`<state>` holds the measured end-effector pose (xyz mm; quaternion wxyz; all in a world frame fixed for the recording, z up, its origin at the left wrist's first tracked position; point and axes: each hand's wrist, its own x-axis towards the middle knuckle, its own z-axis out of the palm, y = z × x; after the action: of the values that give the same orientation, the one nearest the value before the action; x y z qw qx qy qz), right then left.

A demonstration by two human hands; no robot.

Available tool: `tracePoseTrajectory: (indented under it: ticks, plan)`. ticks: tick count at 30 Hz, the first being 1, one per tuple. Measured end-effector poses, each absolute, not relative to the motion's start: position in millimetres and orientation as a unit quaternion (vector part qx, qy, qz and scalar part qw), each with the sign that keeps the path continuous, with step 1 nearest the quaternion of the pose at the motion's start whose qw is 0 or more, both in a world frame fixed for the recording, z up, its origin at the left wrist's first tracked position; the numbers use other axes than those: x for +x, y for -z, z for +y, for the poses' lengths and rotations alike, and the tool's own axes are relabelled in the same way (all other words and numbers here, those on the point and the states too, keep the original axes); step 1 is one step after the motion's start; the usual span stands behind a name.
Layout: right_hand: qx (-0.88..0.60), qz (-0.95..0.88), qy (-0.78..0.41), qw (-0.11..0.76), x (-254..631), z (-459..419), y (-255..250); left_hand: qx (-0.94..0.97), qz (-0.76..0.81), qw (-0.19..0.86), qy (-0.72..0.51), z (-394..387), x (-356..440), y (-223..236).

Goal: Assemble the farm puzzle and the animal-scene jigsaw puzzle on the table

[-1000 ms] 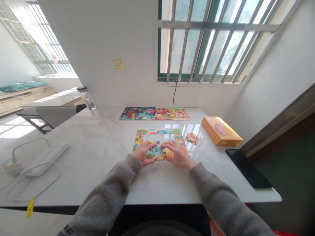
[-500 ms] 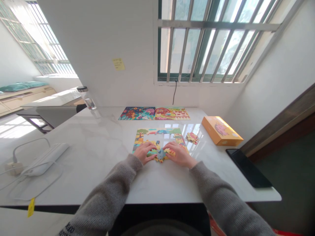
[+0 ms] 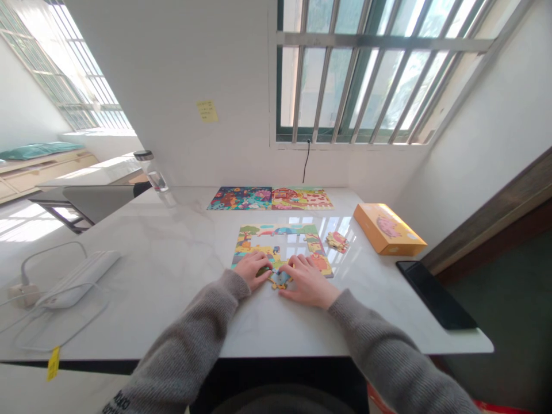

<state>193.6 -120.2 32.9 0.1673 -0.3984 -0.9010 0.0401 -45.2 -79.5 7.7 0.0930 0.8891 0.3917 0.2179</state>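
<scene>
A colourful jigsaw puzzle (image 3: 278,241) lies on the white marble table (image 3: 129,270), with its border of pieces joined and its lower edge broken up. My left hand (image 3: 252,271) rests on the lower left of it, fingers curled over a piece. My right hand (image 3: 307,282) is spread beside it, fingertips on the pieces. Between them sits a small cluster of loose pieces with a blue piece (image 3: 280,280), partly hidden by my fingers. Grey knit sleeves cover both forearms.
Two finished colourful puzzles (image 3: 269,198) lie at the table's far edge. To the right are a small pile of puzzle pieces (image 3: 337,242), an orange box (image 3: 388,229) and a black tablet (image 3: 435,294). A glass bottle (image 3: 150,171) and white cabled device (image 3: 77,280) stand left.
Both hands have slid slightly toward me, and my right hand has spread wider. The blue piece cluster has shifted toward the puzzle's near edge, now lying between my hands.
</scene>
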Motion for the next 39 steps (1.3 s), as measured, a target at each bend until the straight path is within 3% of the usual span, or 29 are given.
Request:
tracePoseTrajectory:
  ticks: [27,39]
  plan:
    - [-0.297,-0.901,-0.139,0.283,205.7,-105.3,-31.0,0.883,0.326,0.201,-0.271,-83.4,-43.3,-11.8]
    - [-0.371,-0.896,-0.018,0.242,227.7,-46.0,-32.9,0.871,0.42,0.088,-0.24,-73.5,-51.2,5.7]
